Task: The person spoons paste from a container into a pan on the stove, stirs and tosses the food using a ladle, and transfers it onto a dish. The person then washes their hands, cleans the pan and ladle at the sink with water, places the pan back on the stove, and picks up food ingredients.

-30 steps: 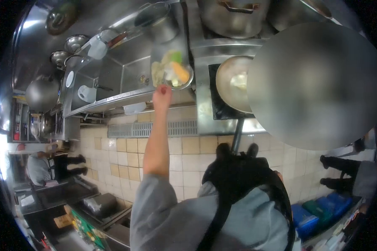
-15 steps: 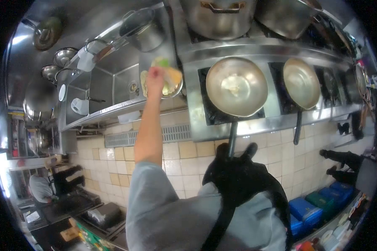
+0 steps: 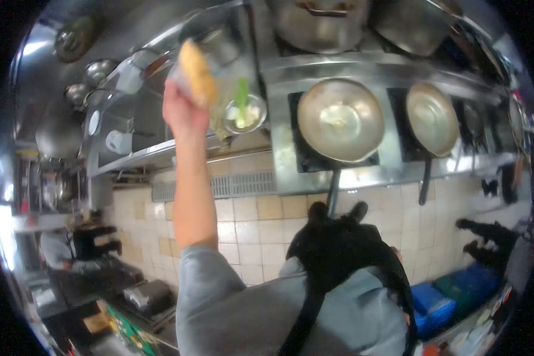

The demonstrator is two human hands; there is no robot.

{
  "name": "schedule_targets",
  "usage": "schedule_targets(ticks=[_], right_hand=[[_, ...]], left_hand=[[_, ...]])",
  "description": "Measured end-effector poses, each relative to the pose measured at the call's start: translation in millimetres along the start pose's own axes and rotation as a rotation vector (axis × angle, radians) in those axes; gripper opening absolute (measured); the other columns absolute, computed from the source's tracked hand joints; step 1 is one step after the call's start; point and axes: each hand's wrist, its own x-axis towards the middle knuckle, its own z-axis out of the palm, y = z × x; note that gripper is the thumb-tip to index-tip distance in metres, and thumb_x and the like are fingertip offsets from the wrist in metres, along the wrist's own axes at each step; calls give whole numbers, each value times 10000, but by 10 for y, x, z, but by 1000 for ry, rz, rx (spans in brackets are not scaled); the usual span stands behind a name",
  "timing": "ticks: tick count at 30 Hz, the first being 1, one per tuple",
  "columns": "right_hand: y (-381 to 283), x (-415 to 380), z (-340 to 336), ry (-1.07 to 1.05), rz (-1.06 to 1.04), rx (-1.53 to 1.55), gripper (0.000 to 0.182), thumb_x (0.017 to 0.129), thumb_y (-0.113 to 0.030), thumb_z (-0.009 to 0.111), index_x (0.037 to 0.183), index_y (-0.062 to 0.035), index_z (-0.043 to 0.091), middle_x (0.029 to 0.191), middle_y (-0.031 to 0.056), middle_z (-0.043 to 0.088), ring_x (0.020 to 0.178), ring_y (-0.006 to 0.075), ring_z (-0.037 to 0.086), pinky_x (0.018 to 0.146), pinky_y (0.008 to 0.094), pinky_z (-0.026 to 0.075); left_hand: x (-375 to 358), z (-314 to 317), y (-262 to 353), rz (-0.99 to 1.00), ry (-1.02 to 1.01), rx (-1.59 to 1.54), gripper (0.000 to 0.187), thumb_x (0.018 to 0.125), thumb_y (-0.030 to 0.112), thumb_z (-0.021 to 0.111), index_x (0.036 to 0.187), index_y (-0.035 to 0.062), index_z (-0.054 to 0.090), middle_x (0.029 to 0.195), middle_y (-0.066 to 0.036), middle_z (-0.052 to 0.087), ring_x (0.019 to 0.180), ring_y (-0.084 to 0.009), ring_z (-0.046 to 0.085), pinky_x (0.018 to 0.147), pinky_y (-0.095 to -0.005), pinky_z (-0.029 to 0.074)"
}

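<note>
My left hand is raised over the steel counter and closed on a yellow-orange piece of food, which seems to be in a clear wrap. Just right of it stands a small metal bowl with green and white vegetables in it. A wok with a little pale food sits on the burner to the right of the bowl, its long handle pointing toward me. My right hand is out of sight.
A second wok rests on the burner further right. Big pots stand at the back, and a steel sink lies left. A floor drain grate runs along the tiled floor. One person stands left, another person's legs right.
My left hand reached into the bowl, closed on the yellow-orange piece and lifted it up and to the left. The bowl now holds only green and white pieces.
</note>
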Motion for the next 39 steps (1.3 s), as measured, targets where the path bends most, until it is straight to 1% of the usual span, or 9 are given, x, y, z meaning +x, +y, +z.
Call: schedule_targets(ticks=[2, 4, 5, 10, 18, 21, 23, 32, 39], right_hand=[[-319, -58, -89, -16, 54, -77, 302, 917, -245, 605, 1008, 32, 684, 940, 228, 707, 901, 365, 690, 798, 416, 532], [37, 21, 23, 8, 9, -89, 291, 916, -243, 594, 1007, 20, 678, 960, 226, 701, 916, 373, 678, 812, 420, 526], [-129, -39, -37, 7, 64, -114, 278, 917, -236, 588, 1002, 13, 677, 967, 228, 698, 927, 380, 673, 820, 422, 524], [-188, -263, 12, 81, 116, -99, 262, 913, -245, 596, 980, -6, 678, 971, 235, 692, 942, 396, 666, 819, 436, 523], [-72, -720, -14, 67, 429, -103, 321, 895, -302, 574, 957, -14, 703, 991, 249, 691, 950, 413, 664, 840, 489, 522], [-100, -885, -76, 183, 427, -43, 326, 888, -259, 518, 1004, -10, 692, 1030, 250, 684, 974, 418, 655, 852, 487, 517], [113, -937, 56, 207, 443, -10, 327, 886, -262, 520, 1022, -20, 692, 1036, 248, 684, 975, 419, 654, 855, 487, 515], [812, -1076, -1, 181, 429, 118, 309, 890, -280, 556, 1011, -29, 689, 1008, 249, 684, 971, 422, 650, 856, 494, 509], [1492, -1295, -427, 193, 324, 185, 233, 876, -182, 593, 971, 15, 672, 914, 224, 695, 909, 361, 679, 818, 426, 523]], left_hand=[[-85, -377, -213, -283, -241, -237, 388, 1022, 321, 410, 1288, 80, 558, 1205, -89, 646, 1114, -261, 626, 913, -422, 542], [-627, 28, -400, -307, 90, -197, 379, 981, 292, 461, 1291, 105, 572, 1210, -81, 650, 1078, -247, 652, 870, -425, 576], [-707, -172, -557, -379, -169, -337, 416, 1019, 305, 415, 1329, 55, 534, 1259, -161, 615, 1146, -287, 619, 934, -435, 562], [-1563, 545, -861, -823, -307, -665, 467, 1037, 344, 446, 1401, 53, 471, 1265, -169, 604, 1120, -274, 617, 868, -466, 572], [-2159, 696, -1378, -1214, -376, -265, 429, 1069, 284, 390, 1445, 77, 380, 1119, -118, 632, 850, -190, 655, 536, -343, 546], [-2407, 944, -1696, -1335, -611, -271, 456, 1026, 301, 509, 1446, 153, 412, 1129, -98, 620, 842, -186, 634, 601, -323, 562], [-2760, 1179, -1567, -1209, -441, -10, 466, 1014, 219, 528, 1457, 144, 404, 1208, -107, 586, 958, -208, 627, 722, -361, 573], [-3504, 1555, -2102, -877, -717, 759, 602, 870, -19, 671, 1405, 68, 407, 1221, -127, 565, 1059, -223, 606, 853, -381, 548], [-3928, 1454, -2610, -1114, -313, 441, 479, 872, 19, 681, 1310, 62, 490, 1177, -110, 618, 985, -232, 654, 789, -379, 579]])
